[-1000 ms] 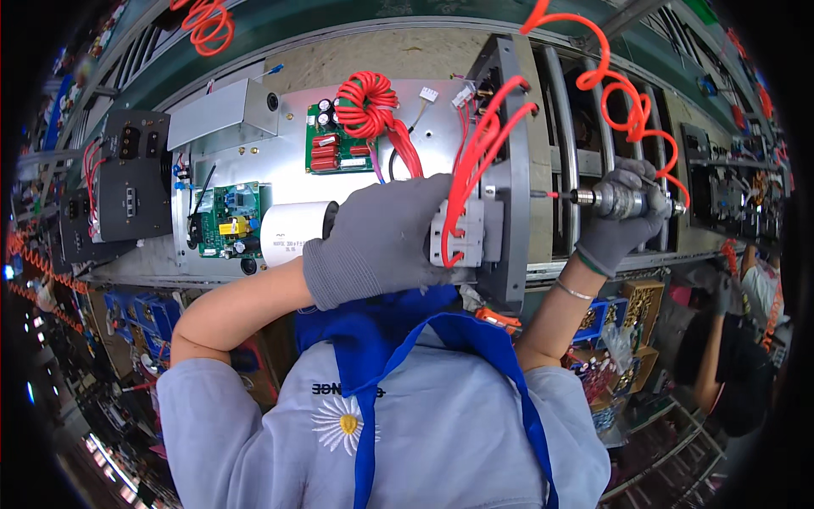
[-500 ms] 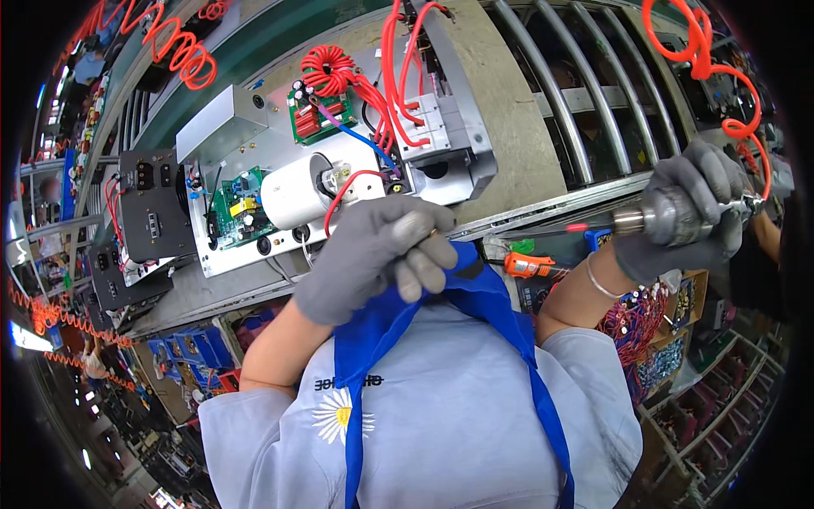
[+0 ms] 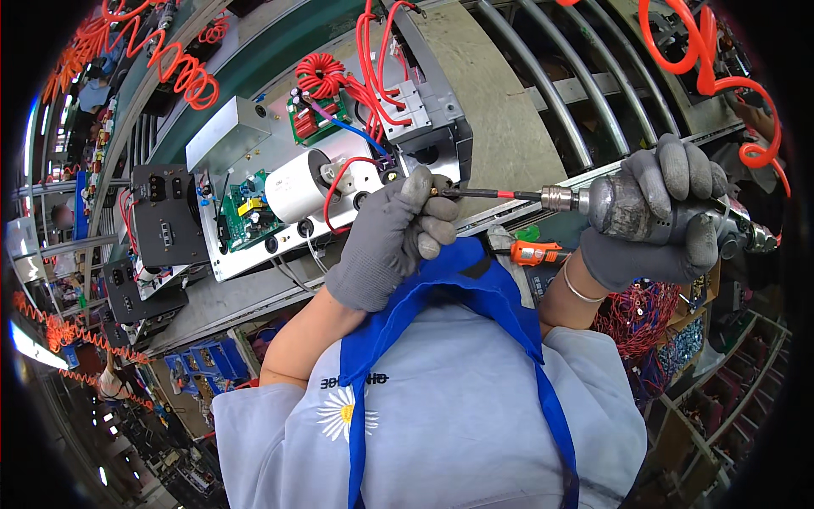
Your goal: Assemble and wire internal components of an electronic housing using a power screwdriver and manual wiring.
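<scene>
My gloved right hand [image 3: 666, 199] is wrapped round a grey metal air screwdriver [image 3: 617, 208], held level. Its long dark bit [image 3: 479, 193], with a red band, points left toward my other hand. At the bit's tip, my gloved left hand [image 3: 392, 233] pinches a small brass-coloured screw [image 3: 435, 192], mostly hidden by the fingers. Just beyond that hand lies an open metal chassis [image 3: 254, 157] carrying a white cylinder [image 3: 297, 184], a green circuit board [image 3: 252, 212] and a red wire coil [image 3: 320, 76]. Thick red cables [image 3: 370, 76] run to its grey terminal block [image 3: 407, 110].
Black panelled units [image 3: 165, 216] stand left of the chassis. Metal rollers [image 3: 543, 85] extend at the far right, below a coiled orange air hose [image 3: 691, 51]. An orange-handled tool [image 3: 536, 253] lies near my right wrist. Blue parts bins [image 3: 208, 360] sit at the lower left.
The screwdriver has swung left and levelled, bringing its bit tip to my left fingers. My left hand has shifted slightly right and turned fingertips up. The chassis appears slightly shifted in view.
</scene>
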Motion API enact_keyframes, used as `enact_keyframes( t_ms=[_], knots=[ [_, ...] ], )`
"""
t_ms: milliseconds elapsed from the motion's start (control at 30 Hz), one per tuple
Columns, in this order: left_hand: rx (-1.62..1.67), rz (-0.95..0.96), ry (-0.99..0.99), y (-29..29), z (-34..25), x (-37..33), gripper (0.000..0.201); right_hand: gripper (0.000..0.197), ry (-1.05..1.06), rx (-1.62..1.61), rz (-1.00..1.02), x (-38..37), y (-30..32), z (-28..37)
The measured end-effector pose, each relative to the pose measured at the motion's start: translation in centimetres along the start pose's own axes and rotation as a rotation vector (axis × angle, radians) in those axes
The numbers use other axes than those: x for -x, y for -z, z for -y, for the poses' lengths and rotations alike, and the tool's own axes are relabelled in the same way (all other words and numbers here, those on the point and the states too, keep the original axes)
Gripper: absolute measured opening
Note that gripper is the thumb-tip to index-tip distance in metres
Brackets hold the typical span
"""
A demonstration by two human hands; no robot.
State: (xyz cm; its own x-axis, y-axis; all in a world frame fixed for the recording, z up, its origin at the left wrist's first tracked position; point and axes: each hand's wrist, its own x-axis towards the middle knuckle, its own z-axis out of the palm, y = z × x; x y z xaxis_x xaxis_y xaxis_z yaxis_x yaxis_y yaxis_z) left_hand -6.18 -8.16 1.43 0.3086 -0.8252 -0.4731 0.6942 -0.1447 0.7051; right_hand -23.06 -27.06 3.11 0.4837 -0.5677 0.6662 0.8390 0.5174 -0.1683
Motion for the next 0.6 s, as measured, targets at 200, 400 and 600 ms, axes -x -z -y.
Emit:
enact_keyframes(
  t_ms=[200,400,600],
  knots=[
    [-0.090,-0.022,-0.103,-1.3,-0.2,0.4,0.047,0.039,-0.013,0.100,-0.007,0.4,-0.1,0.0],
    [-0.321,-0.025,-0.161,-2.3,-1.6,0.9,0.049,0.035,0.117,0.017,-0.097,-0.2,-0.6,-0.3],
    [-0.402,0.036,-0.470,-2.0,-2.0,0.9,0.060,0.029,0.237,-0.294,-0.253,-2.0,1.3,0.5]
  ],
)
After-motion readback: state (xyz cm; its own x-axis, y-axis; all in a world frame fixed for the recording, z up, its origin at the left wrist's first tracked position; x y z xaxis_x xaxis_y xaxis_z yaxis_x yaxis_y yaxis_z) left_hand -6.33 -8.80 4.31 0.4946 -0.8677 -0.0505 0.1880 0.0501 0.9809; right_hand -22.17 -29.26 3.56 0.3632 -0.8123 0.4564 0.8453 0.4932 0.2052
